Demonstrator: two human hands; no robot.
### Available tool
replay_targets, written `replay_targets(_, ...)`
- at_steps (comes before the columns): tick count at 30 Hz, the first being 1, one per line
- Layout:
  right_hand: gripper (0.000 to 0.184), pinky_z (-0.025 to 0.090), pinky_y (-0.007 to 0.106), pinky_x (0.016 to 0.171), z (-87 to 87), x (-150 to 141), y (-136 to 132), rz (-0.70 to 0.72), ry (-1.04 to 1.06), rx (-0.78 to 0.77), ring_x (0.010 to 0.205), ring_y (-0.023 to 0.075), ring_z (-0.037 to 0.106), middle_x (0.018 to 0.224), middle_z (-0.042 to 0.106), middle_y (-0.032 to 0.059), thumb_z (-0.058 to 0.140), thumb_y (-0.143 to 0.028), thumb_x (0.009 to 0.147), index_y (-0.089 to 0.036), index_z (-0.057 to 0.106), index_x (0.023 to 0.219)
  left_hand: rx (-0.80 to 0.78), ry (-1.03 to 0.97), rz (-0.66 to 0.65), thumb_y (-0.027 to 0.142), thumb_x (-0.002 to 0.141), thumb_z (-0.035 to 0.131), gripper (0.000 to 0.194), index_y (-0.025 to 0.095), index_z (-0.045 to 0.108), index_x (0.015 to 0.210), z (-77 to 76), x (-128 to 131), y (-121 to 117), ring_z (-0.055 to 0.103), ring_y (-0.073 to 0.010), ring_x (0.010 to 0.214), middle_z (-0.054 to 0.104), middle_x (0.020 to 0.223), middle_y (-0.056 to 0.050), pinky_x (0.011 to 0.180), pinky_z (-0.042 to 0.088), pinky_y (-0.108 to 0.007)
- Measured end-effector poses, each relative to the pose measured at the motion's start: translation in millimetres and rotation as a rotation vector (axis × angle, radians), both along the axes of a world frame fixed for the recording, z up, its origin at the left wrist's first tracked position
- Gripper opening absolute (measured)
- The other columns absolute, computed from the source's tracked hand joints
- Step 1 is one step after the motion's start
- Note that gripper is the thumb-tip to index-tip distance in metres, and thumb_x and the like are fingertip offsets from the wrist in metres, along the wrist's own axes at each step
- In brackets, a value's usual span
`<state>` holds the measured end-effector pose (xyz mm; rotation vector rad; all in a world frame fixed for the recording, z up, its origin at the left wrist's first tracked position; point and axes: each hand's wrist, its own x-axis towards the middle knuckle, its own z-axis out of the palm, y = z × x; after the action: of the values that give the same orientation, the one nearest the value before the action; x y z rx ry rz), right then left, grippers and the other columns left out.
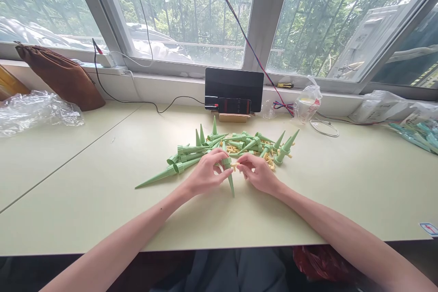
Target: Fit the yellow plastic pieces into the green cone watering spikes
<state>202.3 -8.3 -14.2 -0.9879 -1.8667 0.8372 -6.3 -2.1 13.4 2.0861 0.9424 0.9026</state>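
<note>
My left hand (209, 171) is closed around the wide collar of a green plastic spike (231, 183), whose tapered tip points down toward the table. Between the fingertips of my right hand (258, 172) is a small yellow plastic valve (235, 165), held at the side of the spike's collar. Whether the valve sits in the collar or only touches it, I cannot tell. Behind both hands lies a heap of similar green spikes (190, 163), some lying flat and some standing point up. Small yellow valves (237, 145) are mixed in among them.
A tablet (234, 84) with a phone (234, 106) before it leans on a cardboard stand at the back. Left are a brown pouch (65, 77) and clear plastic wrap (41, 112). A bagged cup (307, 104), a white cable (324, 128) and plastic packets (417, 130) lie right.
</note>
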Motion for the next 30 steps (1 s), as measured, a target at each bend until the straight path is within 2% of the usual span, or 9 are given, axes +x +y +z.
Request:
replay_targets(8,0.014,0.043,0.026,0.054,4.4,-0.4,-2.3,-0.025,-0.065,0.05,0.055,0.0124,0.053,0.066,0.059,-0.001,0.055,-0.031,0.094,-0.019,0.058,0.087,0.061,-0.013,-0.017,0.028,0.087,0.062,0.011,0.018,0.061,0.091,-1.7,0.4,-0.3,0.059,-0.0137,0.081,0.054,0.106,-0.006,0.064,0.059,-0.025)
replay_targets(16,0.017,0.04,0.025,0.051,3.9,0.2,-2.7,-0.03,-0.083,0.076,0.053,0.0117,0.052,0.062,0.057,-0.0017,0.052,-0.03,0.095,-0.019,0.058,0.083,0.074,-0.024,-0.024,0.028,0.086,0.062,0.011,0.017,0.06,0.089,1.3,1.4,-3.5,0.062,-0.013,0.078,0.054,0.106,-0.006,0.065,0.061,-0.026)
replay_targets(19,0.018,0.04,0.025,0.051,4.2,-0.2,-3.2,-0.032,-0.082,0.073,0.052,0.0115,0.051,0.061,0.056,-0.002,0.053,-0.031,0.095,-0.019,0.058,0.082,0.05,-0.027,-0.02,0.03,0.086,0.062,0.013,0.017,0.06,0.089,1.1,1.7,-3.4,0.064,-0.0117,0.071,0.054,0.107,-0.006,0.062,0.061,-0.026)
replay_targets(23,0.021,0.044,0.025,0.052,6.0,-1.8,-3.8,-0.023,-0.053,0.042,0.054,0.0118,0.053,0.066,0.058,-0.0009,0.053,-0.036,0.095,-0.019,0.059,0.085,-0.035,-0.044,0.005,0.035,0.088,0.062,0.019,0.017,0.059,0.095,0.1,1.8,-2.0,0.065,-0.0097,0.061,0.054,0.111,-0.007,0.058,0.06,-0.028)
replay_targets(30,0.021,0.049,0.026,0.053,2.6,-2.5,-1.8,-0.013,-0.026,0.08,0.059,0.0126,0.058,0.086,0.069,0.0043,0.061,-0.039,0.091,-0.02,0.065,0.1,-0.067,-0.067,0.017,0.036,0.087,0.064,0.02,0.017,0.06,0.093,0.0,2.3,-1.6,0.067,-0.0112,0.059,0.054,0.111,-0.007,0.056,0.059,-0.029)
